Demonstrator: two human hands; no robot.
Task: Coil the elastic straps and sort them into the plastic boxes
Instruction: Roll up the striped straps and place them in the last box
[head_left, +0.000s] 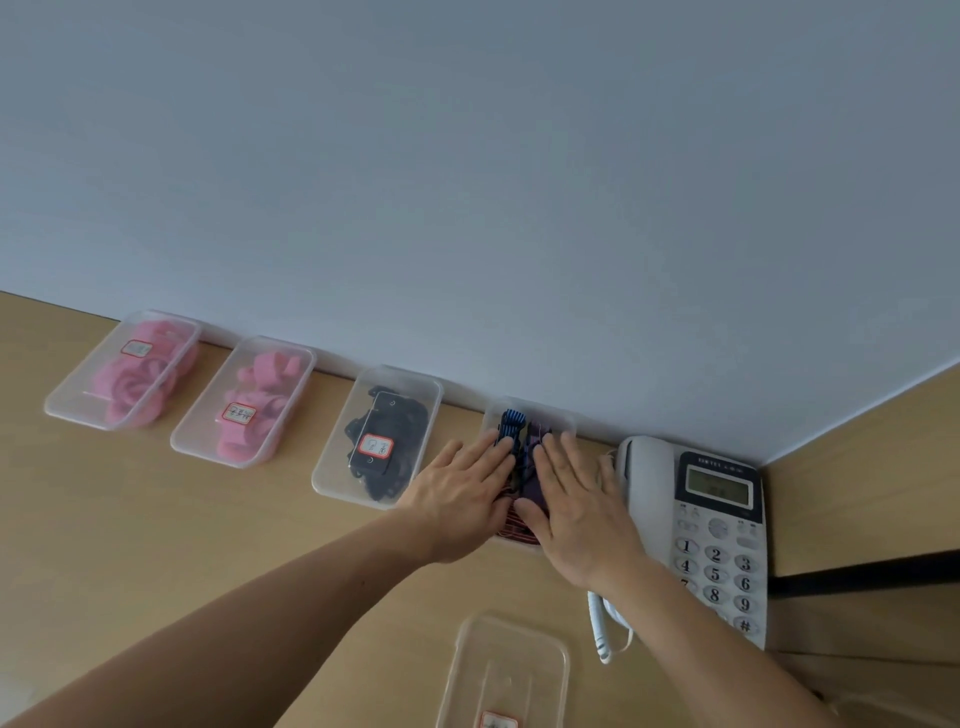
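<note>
Wooden desk (156, 545), grey wall behind: our left hand (462, 493) and right hand (576, 514) lie flat, fingers straight, on straps (511, 426) in the rightmost box (563, 421). Phone (717, 519) just right, spare clear box (509, 670) bottom centre.

Phone (717, 540): my off-white desk phone sits at 3 o'clock, in the corner where the wall meets the side panel.
Handset (644, 488): lies along the phone's 9 o'clock side.
Screen (719, 486): small and greenish, at the phone's 12 o'clock end; I can't read it.
Keypad (717, 577): grey number keys, 6 o'clock of the screen.
Cord (602, 634): white and coiled, at 5 o'clock on the desk.
Desk (156, 545): light wood, from 9 to 5 o'clock.
Wall (467, 182): plain pale grey-blue, at 12 o'clock.
Panel (872, 467): wood, at 3 o'clock, crossed by a dark strip (862, 577).
</note>
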